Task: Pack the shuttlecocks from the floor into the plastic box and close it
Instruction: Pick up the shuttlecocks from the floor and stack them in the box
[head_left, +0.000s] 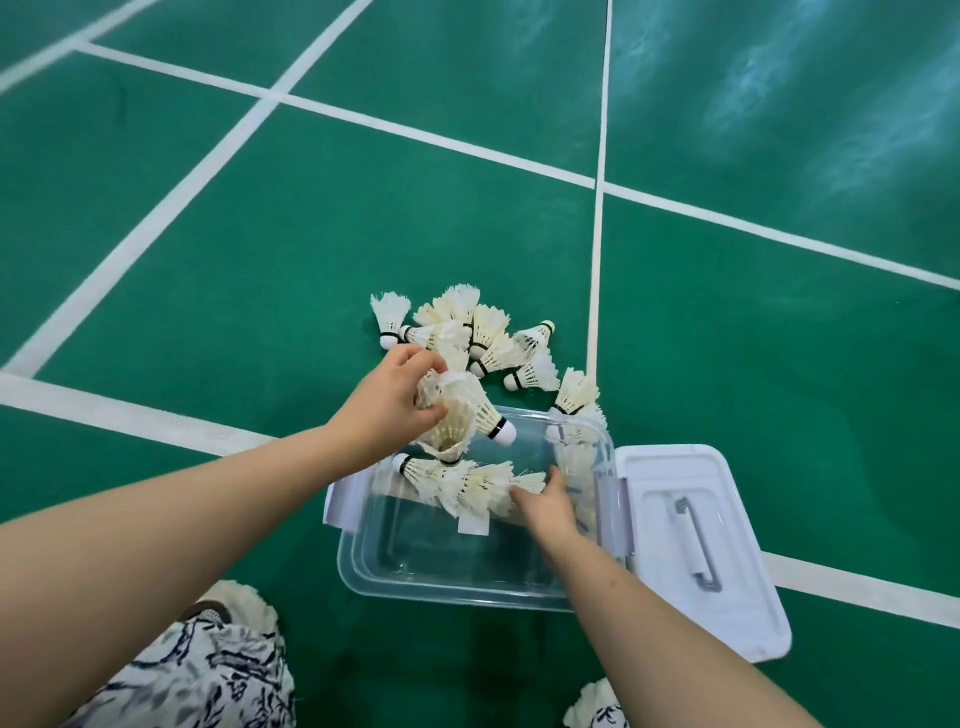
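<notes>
Left hand (387, 400) grips shuttlecocks (462, 410) above box (447, 577); right hand (545, 506) inside.

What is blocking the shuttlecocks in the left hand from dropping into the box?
Nothing visible: the plastic box is open, its lid lies beside it, and the left hand holds shuttlecocks above its far edge.

- The plastic box (447, 582) stands open on top, its near half bare and free to enter.
- Shuttlecocks (467, 483) and both hands (395, 405) crowd its far half.
- The lid (696, 545) lies just right of the box, blocking that side.
- A loose pile of shuttlecocks (483, 338) covers the floor (260, 249) beyond the box; green floor to the left lies open.
</notes>
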